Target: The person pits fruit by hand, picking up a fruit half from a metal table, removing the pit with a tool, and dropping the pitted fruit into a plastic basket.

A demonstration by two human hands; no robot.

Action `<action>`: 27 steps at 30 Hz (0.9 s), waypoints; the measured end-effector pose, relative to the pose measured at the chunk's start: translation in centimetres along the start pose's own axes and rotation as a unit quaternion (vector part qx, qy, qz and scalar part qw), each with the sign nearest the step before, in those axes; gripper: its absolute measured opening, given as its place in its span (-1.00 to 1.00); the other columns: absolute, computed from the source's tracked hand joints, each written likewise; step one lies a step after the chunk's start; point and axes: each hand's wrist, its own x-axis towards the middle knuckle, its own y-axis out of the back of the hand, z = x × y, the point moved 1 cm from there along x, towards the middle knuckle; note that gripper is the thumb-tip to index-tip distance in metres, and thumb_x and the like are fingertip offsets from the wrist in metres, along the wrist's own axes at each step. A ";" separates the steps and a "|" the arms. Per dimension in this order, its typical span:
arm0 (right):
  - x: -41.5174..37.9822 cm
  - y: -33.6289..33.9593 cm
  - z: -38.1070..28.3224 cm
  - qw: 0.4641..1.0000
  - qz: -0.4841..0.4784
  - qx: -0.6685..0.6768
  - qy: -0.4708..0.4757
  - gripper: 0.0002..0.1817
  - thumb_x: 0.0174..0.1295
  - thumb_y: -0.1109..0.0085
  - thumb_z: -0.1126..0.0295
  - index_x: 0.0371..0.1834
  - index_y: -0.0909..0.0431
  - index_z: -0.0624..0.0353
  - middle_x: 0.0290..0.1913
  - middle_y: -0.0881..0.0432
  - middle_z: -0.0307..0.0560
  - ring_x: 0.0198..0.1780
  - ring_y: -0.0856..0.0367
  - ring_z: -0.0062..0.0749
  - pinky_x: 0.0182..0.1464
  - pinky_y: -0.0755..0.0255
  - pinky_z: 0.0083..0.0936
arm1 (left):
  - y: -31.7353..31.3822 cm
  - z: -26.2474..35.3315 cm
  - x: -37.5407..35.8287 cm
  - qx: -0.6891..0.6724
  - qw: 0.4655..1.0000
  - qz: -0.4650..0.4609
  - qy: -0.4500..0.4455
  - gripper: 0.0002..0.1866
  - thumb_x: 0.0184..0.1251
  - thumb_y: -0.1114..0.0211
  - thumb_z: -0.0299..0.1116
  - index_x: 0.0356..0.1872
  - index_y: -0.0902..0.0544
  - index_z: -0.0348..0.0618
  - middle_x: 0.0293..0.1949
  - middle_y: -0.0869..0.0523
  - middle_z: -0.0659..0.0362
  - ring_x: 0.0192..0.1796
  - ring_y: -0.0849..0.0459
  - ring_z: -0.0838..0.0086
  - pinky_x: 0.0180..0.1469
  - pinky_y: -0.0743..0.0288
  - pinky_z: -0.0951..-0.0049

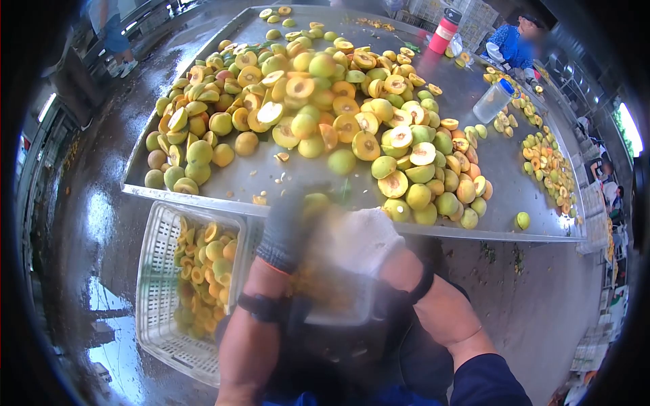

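My left hand [291, 227], in a dark grey glove, is at the near edge of the metal table [230, 183]. A blurred yellow-green fruit [316, 201] shows at its fingertips, but the grip on it is unclear. Close beside it on the right is my right hand [359, 240] in a white glove, its fingers smeared. Beyond both hands lies a large heap of whole and halved yellow-green fruit [300, 86], pits showing in many halves. Below the hands sits a blurred, pale container [362, 304] with yellowish pieces.
A white basket [152, 271] of fruit halves stands below the table at left. On the table are a red bottle [443, 32], a clear blue-lidded jar [491, 103] and another fruit pile [550, 166]. A co-worker [512, 47] sits at the far right side.
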 end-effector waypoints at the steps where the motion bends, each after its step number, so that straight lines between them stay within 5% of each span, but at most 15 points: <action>1: -0.1 -0.1 0.3 0.998 0.023 0.057 -0.007 -0.64 0.47 -0.10 0.09 -0.24 -0.54 0.22 -0.49 -0.67 0.25 -0.36 -0.72 0.24 -0.30 -0.56 0.08 | -0.3 0.7 0.4 -0.067 0.997 0.026 0.037 -0.67 0.34 -0.40 -0.56 0.11 -0.63 -0.30 -0.08 -0.79 0.12 0.01 -0.76 0.42 0.10 -0.65 0.41; 4: -0.2 -1.9 1.3 0.969 0.094 0.228 0.009 -0.62 0.50 -0.06 0.10 -0.23 -0.53 0.25 -0.48 -0.63 0.35 -0.32 -0.66 0.37 -0.26 -0.51 0.15 | -1.5 -0.5 0.4 -0.090 0.992 0.079 0.048 -0.68 0.30 -0.41 -0.55 0.07 -0.66 -0.27 -0.08 -0.80 0.12 -0.03 -0.78 0.43 0.06 -0.67 0.40; 7: -0.8 -2.1 0.5 0.975 0.074 0.207 -0.042 -0.64 0.48 -0.08 0.11 -0.22 -0.54 0.24 -0.46 -0.65 0.31 -0.33 -0.68 0.34 -0.27 -0.53 0.14 | -1.9 0.1 -0.1 -0.042 0.994 0.092 0.036 -0.71 0.26 -0.44 -0.52 0.01 -0.69 -0.25 -0.07 -0.81 0.11 -0.06 -0.79 0.42 0.03 -0.68 0.39; 11: -1.1 -0.3 -0.1 0.998 -0.020 0.054 0.004 -0.65 0.46 -0.06 0.11 -0.18 -0.59 0.21 -0.41 -0.70 0.24 -0.32 -0.71 0.28 -0.26 -0.59 0.06 | -0.8 0.9 0.6 0.099 0.995 -0.007 0.028 -0.80 0.28 -0.44 -0.47 -0.09 -0.74 -0.22 -0.06 -0.81 0.12 -0.07 -0.79 0.42 0.04 -0.68 0.36; 14: -0.9 -0.6 0.6 0.995 -0.010 0.088 0.041 -0.65 0.47 -0.05 0.10 -0.14 -0.63 0.18 -0.33 -0.73 0.26 -0.29 -0.74 0.19 -0.27 -0.60 0.01 | 0.0 0.4 0.8 0.150 0.985 -0.071 -0.041 -0.78 0.38 -0.39 -0.44 -0.01 -0.70 -0.24 -0.06 -0.81 0.09 -0.06 -0.79 0.38 0.07 -0.68 0.35; 16: -0.6 -1.5 1.6 0.988 0.012 0.151 0.042 -0.65 0.49 -0.05 0.10 -0.14 -0.65 0.17 -0.31 -0.73 0.26 -0.27 -0.75 0.17 -0.26 -0.60 0.00 | 0.1 1.9 0.9 -0.048 0.996 -0.032 0.062 -0.76 0.45 -0.32 -0.44 0.06 -0.65 -0.29 -0.06 -0.80 0.06 -0.04 -0.79 0.34 0.10 -0.67 0.35; 17: -0.2 -2.7 2.6 0.980 0.025 0.194 0.038 -0.64 0.50 -0.05 0.10 -0.15 -0.65 0.18 -0.30 -0.73 0.26 -0.25 -0.75 0.16 -0.24 -0.59 0.00 | 0.0 2.5 1.0 -0.146 0.983 -0.011 0.112 -0.75 0.48 -0.29 -0.44 0.09 -0.63 -0.32 -0.07 -0.80 0.04 -0.03 -0.79 0.31 0.11 -0.67 0.35; 22: 0.3 -0.7 2.1 0.842 -0.142 0.509 -0.104 -0.61 0.51 -0.06 0.09 -0.17 -0.62 0.25 -0.29 -0.70 0.31 -0.18 -0.70 0.31 -0.15 -0.55 0.04 | -1.2 0.8 0.1 -0.024 0.997 0.075 0.005 -0.71 0.59 -0.16 -0.40 0.15 -0.57 -0.40 -0.09 -0.80 0.01 -0.05 -0.79 0.29 0.08 -0.68 0.33; 25: 0.4 -1.6 2.0 0.937 0.032 0.348 -0.001 -0.63 0.49 -0.08 0.11 -0.17 -0.62 0.25 -0.31 -0.69 0.33 -0.23 -0.71 0.30 -0.20 -0.56 0.05 | -0.2 1.3 0.3 0.022 0.998 0.063 -0.002 -0.75 0.53 -0.21 -0.39 0.04 -0.63 -0.38 -0.13 -0.81 0.01 -0.08 -0.80 0.29 0.04 -0.68 0.31; 27: 0.1 -1.3 1.6 0.967 0.031 0.253 0.006 -0.64 0.47 -0.08 0.10 -0.16 -0.63 0.22 -0.28 -0.70 0.31 -0.21 -0.72 0.27 -0.18 -0.57 0.05 | 0.5 1.8 0.8 0.054 0.997 0.053 -0.026 -0.77 0.45 -0.31 -0.37 -0.05 -0.68 -0.35 -0.18 -0.82 0.01 -0.10 -0.81 0.27 0.01 -0.67 0.31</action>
